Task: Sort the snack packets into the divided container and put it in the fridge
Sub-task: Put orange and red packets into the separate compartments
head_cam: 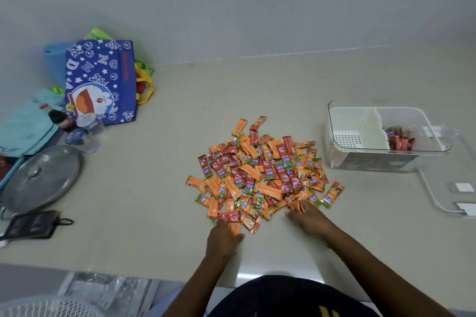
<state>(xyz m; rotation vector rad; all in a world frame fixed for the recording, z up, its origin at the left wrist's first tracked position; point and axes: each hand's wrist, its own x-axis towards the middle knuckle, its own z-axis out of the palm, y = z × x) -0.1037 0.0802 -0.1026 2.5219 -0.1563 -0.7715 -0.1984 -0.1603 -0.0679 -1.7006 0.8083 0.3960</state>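
A heap of orange and red snack packets [262, 172] lies in the middle of the counter. My left hand [222, 239] rests at the heap's near edge with its fingers closed on an orange packet [235, 228]. My right hand [309, 219] is at the heap's near right edge, pinching orange packets [295, 204]. The clear divided container [334, 147] stands to the right. Its white slotted left compartment is empty; the right compartment holds several red packets [400, 139].
The container's clear lid [438, 198] lies at the far right. At the left are a blue cartoon bag [101, 82], bottles [60, 119], a metal pan lid [41, 177] and a black pouch [32, 224]. The counter edge runs below my arms.
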